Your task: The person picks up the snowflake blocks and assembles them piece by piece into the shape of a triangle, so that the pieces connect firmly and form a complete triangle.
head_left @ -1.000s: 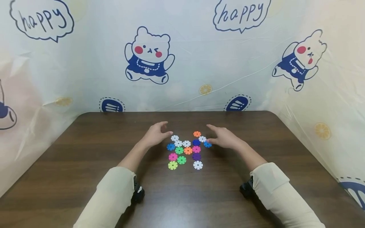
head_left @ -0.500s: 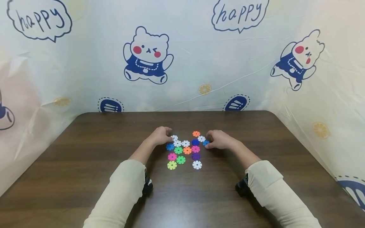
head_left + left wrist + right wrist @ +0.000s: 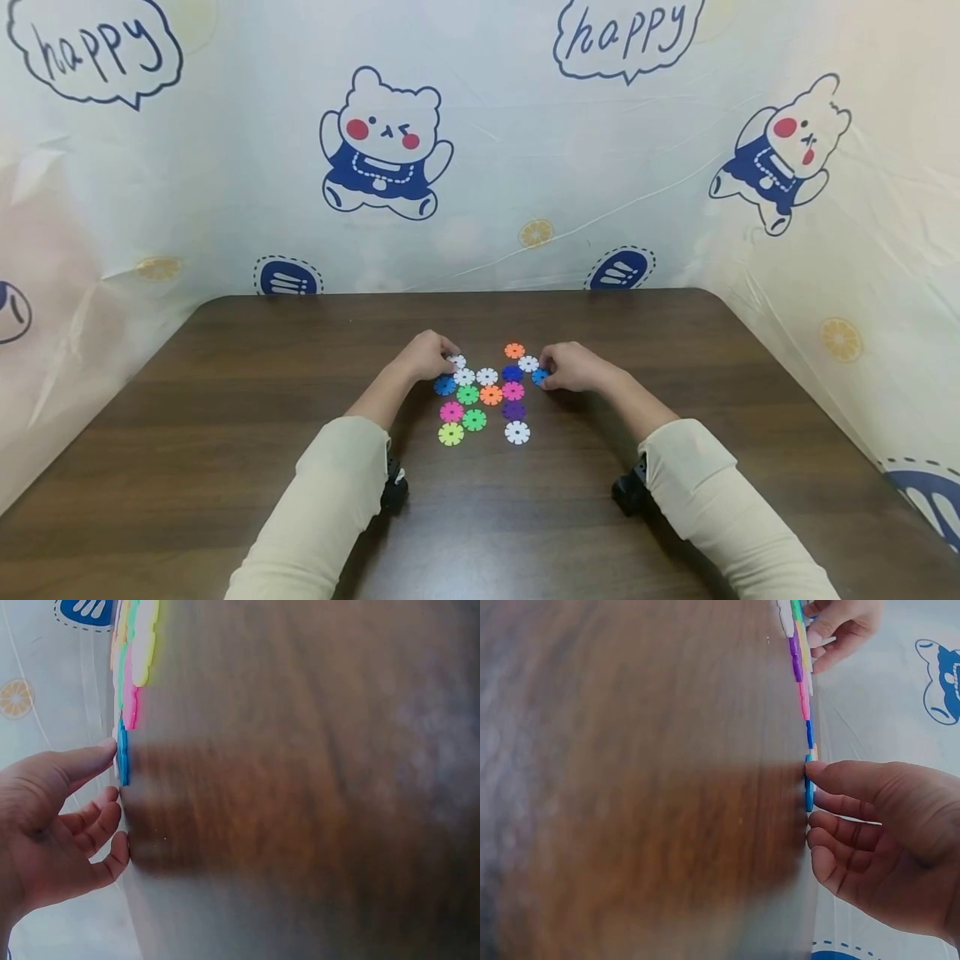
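Discs (image 3: 468, 394) in many colours, with notched rims, lie in a cluster on a brown table (image 3: 480, 517), between the fingertips of two hands. The left hand (image 3: 422, 357) pinches a white disc at the cluster's far left edge, thumb on its near side and forefinger on its far side; the remaining fingers bend loosely, tips close to the tabletop. Just nearer the person than that thumb is the left blue disc (image 3: 445, 386), and farther along on the same side come a pink disc (image 3: 452, 412) and a yellow disc (image 3: 451, 434). The right hand (image 3: 576, 367) has its thumb and forefinger around the right blue disc (image 3: 539, 377), pinching it, while its other fingers curl beside them. Just left of those fingertips is another white one, and past it an orange disc (image 3: 514, 351) and a dark blue disc (image 3: 513, 374); from the latter a column runs toward the person through pink and a purple disc (image 3: 513, 411) to white. Well behind both sets of fingers are pale rolled sleeves (image 3: 341, 475) with black wrist devices (image 3: 632, 492); beyond the fingertips, past the table's far edge, hangs a backdrop (image 3: 495, 167) printed with bears.
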Action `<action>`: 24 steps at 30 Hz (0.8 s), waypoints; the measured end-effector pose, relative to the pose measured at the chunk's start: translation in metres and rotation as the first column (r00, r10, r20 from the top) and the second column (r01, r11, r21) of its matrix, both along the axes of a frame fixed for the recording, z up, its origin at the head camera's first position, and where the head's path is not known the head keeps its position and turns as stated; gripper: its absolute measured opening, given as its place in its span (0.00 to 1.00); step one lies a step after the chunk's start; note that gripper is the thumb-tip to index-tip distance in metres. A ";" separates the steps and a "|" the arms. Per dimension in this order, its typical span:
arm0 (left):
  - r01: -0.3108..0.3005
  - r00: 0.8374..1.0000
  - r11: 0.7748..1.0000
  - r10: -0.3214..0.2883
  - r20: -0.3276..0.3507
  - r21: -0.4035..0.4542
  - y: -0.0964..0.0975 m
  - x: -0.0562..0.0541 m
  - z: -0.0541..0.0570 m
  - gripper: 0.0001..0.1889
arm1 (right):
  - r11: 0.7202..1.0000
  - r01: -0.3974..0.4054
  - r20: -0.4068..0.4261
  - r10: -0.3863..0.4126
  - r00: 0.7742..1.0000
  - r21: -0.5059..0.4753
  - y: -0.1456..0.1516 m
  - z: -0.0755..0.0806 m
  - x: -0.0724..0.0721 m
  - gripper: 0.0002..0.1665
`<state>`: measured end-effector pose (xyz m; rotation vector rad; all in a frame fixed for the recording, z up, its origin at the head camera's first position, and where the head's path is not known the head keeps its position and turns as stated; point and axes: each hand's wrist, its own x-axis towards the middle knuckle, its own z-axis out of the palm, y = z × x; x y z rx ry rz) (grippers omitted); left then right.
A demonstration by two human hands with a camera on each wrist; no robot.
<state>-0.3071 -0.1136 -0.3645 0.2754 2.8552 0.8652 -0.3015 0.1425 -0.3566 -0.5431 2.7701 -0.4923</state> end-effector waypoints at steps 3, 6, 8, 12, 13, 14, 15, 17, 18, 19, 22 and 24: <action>-0.003 1.000 1.000 0.004 -0.004 0.003 0.000 0.000 0.001 0.15 | 1.000 -0.007 -0.007 0.007 1.000 -0.005 0.000 0.000 -0.001 0.12; -0.010 1.000 1.000 0.010 -0.006 -0.007 0.000 0.000 0.002 0.15 | 1.000 -0.021 -0.022 0.021 1.000 -0.008 0.001 0.000 -0.002 0.10; -0.021 1.000 1.000 0.021 -0.002 -0.017 0.000 0.000 0.003 0.15 | 1.000 -0.015 -0.024 0.015 1.000 -0.010 0.000 0.000 -0.002 0.10; -0.029 1.000 0.999 0.029 0.002 -0.019 -0.002 0.000 0.003 0.14 | 1.000 0.005 -0.014 -0.005 1.000 -0.003 -0.002 0.000 -0.002 0.14; -0.028 1.000 1.000 0.028 0.000 -0.012 -0.002 0.000 0.003 0.14 | 1.000 0.007 -0.014 -0.007 1.000 0.001 -0.002 0.000 -0.002 0.14; -0.025 1.000 1.000 0.025 -0.004 -0.006 -0.002 0.000 0.003 0.13 | 1.000 0.010 -0.013 -0.010 1.000 0.004 -0.003 0.001 -0.003 0.15; -0.022 1.000 1.000 0.022 -0.010 0.002 -0.002 0.001 0.003 0.12 | 1.000 0.012 -0.012 -0.012 1.000 0.006 -0.003 0.001 -0.003 0.14; -0.019 1.000 1.000 0.019 -0.022 0.019 -0.003 0.001 0.003 0.10 | 1.000 0.018 -0.006 -0.018 1.000 0.005 -0.003 0.001 -0.003 0.14; -0.018 0.999 0.999 0.019 -0.027 0.029 -0.003 0.001 0.004 0.08 | 1.000 0.020 -0.003 -0.020 1.000 0.001 -0.003 0.001 -0.003 0.13; -0.015 0.999 0.999 0.016 -0.033 0.038 -0.003 0.002 0.004 0.07 | 1.000 0.025 0.000 -0.025 1.000 -0.003 -0.003 0.001 -0.003 0.13; -0.018 0.999 0.997 0.021 -0.047 0.072 -0.005 0.003 0.006 0.05 | 0.999 0.035 0.004 -0.035 0.999 -0.025 -0.003 0.000 -0.003 0.13; -0.020 0.998 0.995 0.025 -0.049 0.103 -0.007 0.004 0.006 0.05 | 0.998 0.039 0.001 -0.039 0.999 -0.040 -0.002 0.000 -0.003 0.14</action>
